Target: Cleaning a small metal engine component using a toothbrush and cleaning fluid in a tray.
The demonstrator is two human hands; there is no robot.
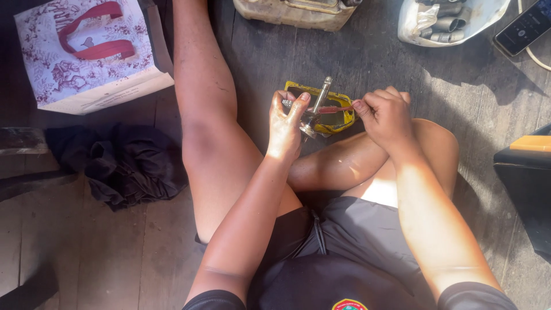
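Between the two hands, just above the folded shin, sits the work: the left hand (285,129) is curled round a small greasy metal part (310,121), thumb and fingers pressed against its lower body, so that a bright metal rod (322,94) stands up out of the fist, tilted a little to the right. The right hand (385,113) comes in from the other side with its fingers bunched together, pinching the end of a thin reddish strip or tool (334,108) that runs level across to the base of the rod; whether its tip is touching the part or is threaded into it I cannot tell, as the left thumb covers the joint. By the look of it, the step in hand is a fitting or cleaning of the part at the rod's foot, and the next move seems to call for a steady left hold while the right works the strip with small, fine motion rather than force. Directly behind the held part, touching or nearly touching the hands, lies a battered yellow tray (342,117) on the dark plank floor (367,51). Farther out, a grimy pale container (293,12) stands at the top edge, a white bag of metal sockets (447,23) lies to its right, a dark cloth (126,163) is heaped left of the outstretched leg, and a flowered paper bag (86,54) rests beyond it.
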